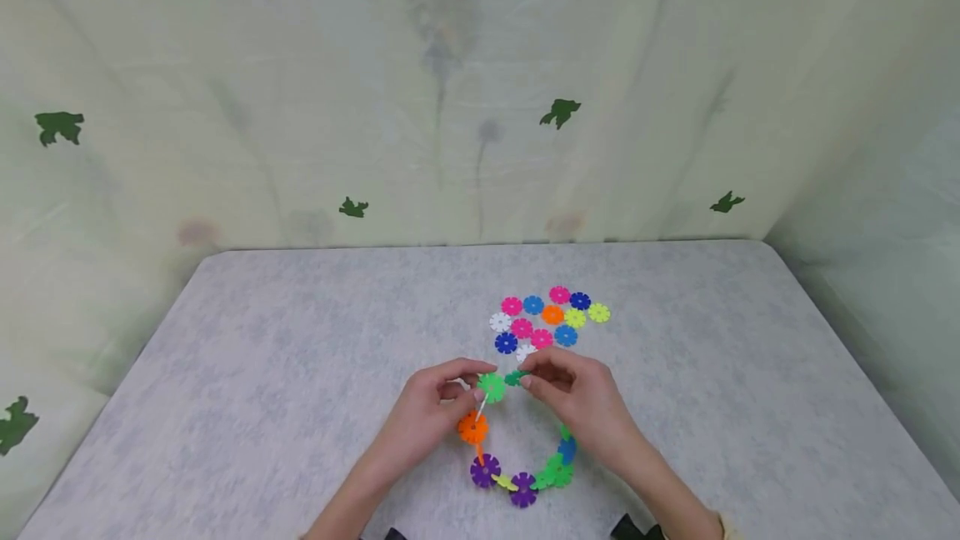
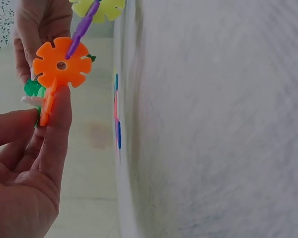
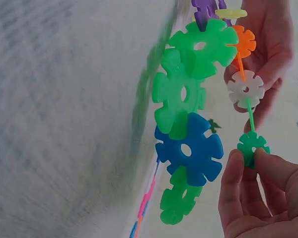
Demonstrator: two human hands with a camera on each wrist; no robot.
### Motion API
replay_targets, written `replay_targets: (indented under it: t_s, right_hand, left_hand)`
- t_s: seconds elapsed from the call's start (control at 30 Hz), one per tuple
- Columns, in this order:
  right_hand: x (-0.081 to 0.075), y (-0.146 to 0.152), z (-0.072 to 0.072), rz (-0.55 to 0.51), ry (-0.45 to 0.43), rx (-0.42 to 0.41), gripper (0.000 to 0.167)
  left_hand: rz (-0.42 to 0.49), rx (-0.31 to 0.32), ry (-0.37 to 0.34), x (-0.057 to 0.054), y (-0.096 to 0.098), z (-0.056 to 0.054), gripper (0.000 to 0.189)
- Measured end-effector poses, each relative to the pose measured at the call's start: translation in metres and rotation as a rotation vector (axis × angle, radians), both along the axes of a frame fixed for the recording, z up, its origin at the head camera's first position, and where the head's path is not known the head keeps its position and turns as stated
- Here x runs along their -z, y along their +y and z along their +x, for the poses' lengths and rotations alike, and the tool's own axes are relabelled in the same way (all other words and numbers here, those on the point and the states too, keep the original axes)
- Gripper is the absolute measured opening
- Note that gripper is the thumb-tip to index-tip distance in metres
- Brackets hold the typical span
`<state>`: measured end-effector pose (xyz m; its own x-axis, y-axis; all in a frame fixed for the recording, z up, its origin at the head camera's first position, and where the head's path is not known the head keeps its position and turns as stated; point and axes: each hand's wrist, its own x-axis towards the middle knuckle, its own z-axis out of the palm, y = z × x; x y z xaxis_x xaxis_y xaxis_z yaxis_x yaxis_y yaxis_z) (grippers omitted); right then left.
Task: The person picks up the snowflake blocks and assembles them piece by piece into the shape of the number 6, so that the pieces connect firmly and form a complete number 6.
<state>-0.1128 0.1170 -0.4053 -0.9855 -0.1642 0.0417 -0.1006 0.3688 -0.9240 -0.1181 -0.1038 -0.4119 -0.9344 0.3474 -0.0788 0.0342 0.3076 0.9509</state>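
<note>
A chain of slotted flower-shaped plastic discs hangs between and below both hands. My left hand (image 1: 431, 407) pinches a light green disc (image 1: 492, 387) near one end, its index finger lying along an orange disc (image 2: 62, 64) in the left wrist view. My right hand (image 1: 581, 394) pinches a dark green disc (image 3: 254, 148) between thumb and fingertips; its edge meets the light green disc, seen edge-on. Beyond that is a white disc (image 3: 246, 89). The chain's other end, a green disc (image 3: 181, 196) beside a blue disc (image 3: 188, 148), hangs free near the right hand.
Loose discs lie in a group behind the hands, among them an orange disc (image 1: 552, 314), a yellow disc (image 1: 598, 312) and a dark blue disc (image 1: 506, 343). The table (image 1: 300, 340) has a grey cover. A pale curtain (image 1: 300, 107) with leaf shapes stands behind it.
</note>
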Motion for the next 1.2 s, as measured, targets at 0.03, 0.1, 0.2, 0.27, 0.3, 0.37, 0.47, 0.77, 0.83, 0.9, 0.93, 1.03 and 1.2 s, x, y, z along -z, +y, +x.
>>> replay_targets:
  t_s: [0.03, 0.1, 0.2, 0.27, 0.3, 0.37, 0.47, 0.77, 0.83, 0.9, 0.93, 1.03, 1.2]
  right_hand:
    - [0.0002, 0.0, 0.0, 0.001, 0.004, 0.0, 0.013]
    - [0.0003, 0.0, 0.0, 0.005, 0.007, 0.001, 0.014]
    - [0.0004, -0.0004, 0.0003, 0.02, 0.013, 0.005, 0.015]
    - [0.0005, -0.0007, 0.0004, 0.032, 0.025, 0.01, 0.015]
    - [0.0007, -0.0009, 0.0007, 0.038, 0.032, 0.01, 0.015]
    - [0.0015, -0.0014, 0.0012, 0.047, 0.047, 0.008, 0.016]
    - [0.0028, -0.002, 0.002, 0.046, 0.063, -0.003, 0.017]
    - [0.0043, -0.002, 0.0037, 0.04, 0.104, -0.048, 0.021]
    - [0.0047, -0.0018, 0.0045, 0.07, 0.137, -0.054, 0.022]
    - [0.005, -0.0016, 0.0051, 0.097, 0.173, -0.057, 0.023]
    - [0.0053, -0.0016, 0.0053, 0.107, 0.192, -0.059, 0.023]
    - [0.0057, -0.0019, 0.0057, 0.122, 0.242, -0.065, 0.024]
    - [0.0059, -0.0032, 0.0051, 0.147, 0.305, -0.072, 0.024]
  left_hand:
    - [0.003, -0.002, -0.005, 0.0003, 0.0002, -0.0001, 0.029]
    - [0.007, -0.003, -0.01, 0.0009, 0.0005, -0.0004, 0.029]
    - [0.009, -0.003, -0.011, 0.0013, 0.0007, -0.0005, 0.029]
    - [0.009, 0.003, -0.011, 0.0008, 0.0011, -0.0011, 0.028]
    - [0.007, 0.006, -0.013, 0.0005, 0.0014, -0.0011, 0.028]
    - [0.0, 0.011, -0.015, 0.0002, 0.0018, -0.0009, 0.028]
    - [-0.008, 0.016, -0.017, 0.0007, 0.0021, -0.0007, 0.027]
    - [-0.003, 0.005, 0.008, 0.0029, 0.0035, -0.0003, 0.025]
    - [0.007, 0.002, 0.003, 0.0036, 0.0042, 0.0002, 0.025]
    - [0.012, -0.002, 0.0, 0.0043, 0.0051, 0.0005, 0.025]
    - [0.011, -0.004, -0.002, 0.0047, 0.0053, 0.0007, 0.025]
    - [0.007, -0.013, -0.006, 0.0055, 0.0058, 0.0007, 0.025]
    - [0.006, -0.02, -0.012, 0.0045, 0.0056, -0.0001, 0.026]
